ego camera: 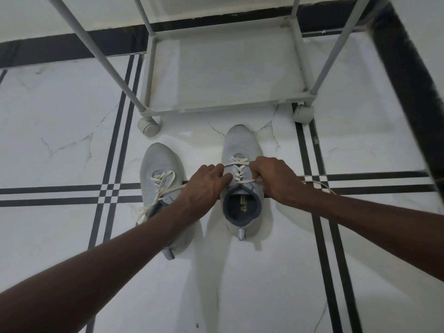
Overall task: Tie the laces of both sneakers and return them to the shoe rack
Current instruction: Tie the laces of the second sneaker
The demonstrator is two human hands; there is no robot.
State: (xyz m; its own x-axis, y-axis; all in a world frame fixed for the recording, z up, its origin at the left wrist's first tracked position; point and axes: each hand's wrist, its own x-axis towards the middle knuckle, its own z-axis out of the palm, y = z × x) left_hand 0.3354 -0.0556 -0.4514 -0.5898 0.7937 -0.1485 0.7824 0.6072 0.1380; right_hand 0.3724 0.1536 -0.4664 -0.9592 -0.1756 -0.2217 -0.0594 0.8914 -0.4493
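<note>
Two pale blue-grey sneakers stand on the floor, toes pointing toward the rack. The right sneaker (pixel 242 145) has white laces (pixel 240 170) crossed over its tongue. My left hand (pixel 206 183) pinches the lace on its left side. My right hand (pixel 271 175) grips the lace on its right side, and a loose lace end (pixel 319 185) trails over the floor behind that wrist. The left sneaker (pixel 159 159) lies partly under my left forearm, its laces (pixel 161 186) loose and untied.
A grey shoe rack (pixel 228 109) on castor wheels (pixel 149 127) stands just beyond the shoes, its bottom shelf bare. White marble floor tiles with black stripes surround the shoes. A dark skirting runs along the wall behind the rack.
</note>
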